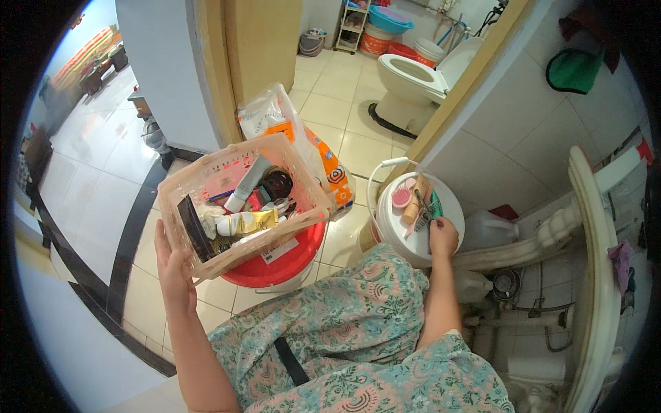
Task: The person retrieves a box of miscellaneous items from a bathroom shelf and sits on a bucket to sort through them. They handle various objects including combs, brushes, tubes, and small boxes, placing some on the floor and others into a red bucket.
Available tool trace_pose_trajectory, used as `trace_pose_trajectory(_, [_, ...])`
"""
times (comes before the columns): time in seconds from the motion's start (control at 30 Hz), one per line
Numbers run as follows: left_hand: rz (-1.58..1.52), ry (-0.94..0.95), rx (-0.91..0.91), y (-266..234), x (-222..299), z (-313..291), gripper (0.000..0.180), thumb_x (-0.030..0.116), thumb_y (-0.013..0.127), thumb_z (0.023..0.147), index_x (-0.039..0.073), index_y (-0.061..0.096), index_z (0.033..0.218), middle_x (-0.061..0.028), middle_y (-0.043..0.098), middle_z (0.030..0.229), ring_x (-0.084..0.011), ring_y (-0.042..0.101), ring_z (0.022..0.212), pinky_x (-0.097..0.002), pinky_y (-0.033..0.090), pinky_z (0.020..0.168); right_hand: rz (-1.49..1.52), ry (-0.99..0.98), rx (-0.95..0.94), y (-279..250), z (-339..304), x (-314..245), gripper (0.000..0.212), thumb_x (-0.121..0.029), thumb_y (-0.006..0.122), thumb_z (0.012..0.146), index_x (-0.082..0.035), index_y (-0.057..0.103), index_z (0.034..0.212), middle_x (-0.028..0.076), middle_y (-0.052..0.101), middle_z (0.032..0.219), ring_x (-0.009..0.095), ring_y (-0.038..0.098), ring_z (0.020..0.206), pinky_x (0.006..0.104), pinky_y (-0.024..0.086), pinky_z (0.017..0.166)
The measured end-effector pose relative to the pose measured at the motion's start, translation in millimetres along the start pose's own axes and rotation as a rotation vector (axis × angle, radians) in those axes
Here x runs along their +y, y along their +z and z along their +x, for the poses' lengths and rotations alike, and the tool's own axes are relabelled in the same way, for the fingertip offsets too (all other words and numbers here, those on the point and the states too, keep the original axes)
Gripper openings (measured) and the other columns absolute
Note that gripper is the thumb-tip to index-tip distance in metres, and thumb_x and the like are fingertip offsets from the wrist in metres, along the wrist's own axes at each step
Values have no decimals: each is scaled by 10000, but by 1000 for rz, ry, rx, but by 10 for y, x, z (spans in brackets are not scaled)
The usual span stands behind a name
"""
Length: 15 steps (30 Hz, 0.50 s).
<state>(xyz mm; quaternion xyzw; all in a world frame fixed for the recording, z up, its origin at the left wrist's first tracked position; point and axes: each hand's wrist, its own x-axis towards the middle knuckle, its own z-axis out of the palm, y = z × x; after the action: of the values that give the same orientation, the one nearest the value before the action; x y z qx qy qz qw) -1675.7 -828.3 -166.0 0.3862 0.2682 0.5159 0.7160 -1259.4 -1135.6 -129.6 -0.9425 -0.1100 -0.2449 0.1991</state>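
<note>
My left hand point(177, 272) grips the near left side of a pale pink plastic basket point(313, 201), which tilts above a red-lidded bucket point(303, 256). Inside the basket lie a grey tube with a white cap point(249, 180), a gold and white tube point(253, 221), dark hair ties point(277, 183), a long black item point(195, 227) and other small things. Over the lid of a white bucket point(396, 233), my right hand point(444, 236) is closed, its fingertips at a green item point(435, 205). Beside it rest a pink round-headed brush point(401, 198) and a tan cylindrical item point(414, 208).
A white and orange plastic bag point(323, 162) stands behind the basket. Past the doorway are a toilet point(403, 103), buckets and a blue basin point(390, 20). At the right, a white basin edge point(585, 275) juts out above pipes and a translucent jug point(490, 229).
</note>
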Motion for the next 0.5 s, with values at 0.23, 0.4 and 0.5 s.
trace_pose_trajectory(0.23, [-29,-30,-12,49,96,-52,794,69,440,675,1,131,1403,-201,264,1394,-276,348,1254,-336,306,1017,-154,-51,-177,147,11,-154,290,-274,595,776,-82,636,989,108,646,949,306,609,865,402,470,751])
trace_pose_trajectory(0.4, [39,-100,-37,-35,39,-8,818,52,491,737,20,33,1414,-212,213,1417,-275,330,1259,-339,301,1010,-145,-145,-34,74,-86,-170,333,-287,572,813,-83,611,1073,116,606,1065,299,583,949,398,454,799])
trace_pose_trajectory(0.5, [61,-210,2,-12,144,41,854,78,515,752,34,-22,1414,-245,316,1334,-299,446,1151,-381,413,917,251,-190,-132,-164,-27,-584,399,-260,544,856,-12,543,1168,124,604,1067,252,573,977,356,443,830])
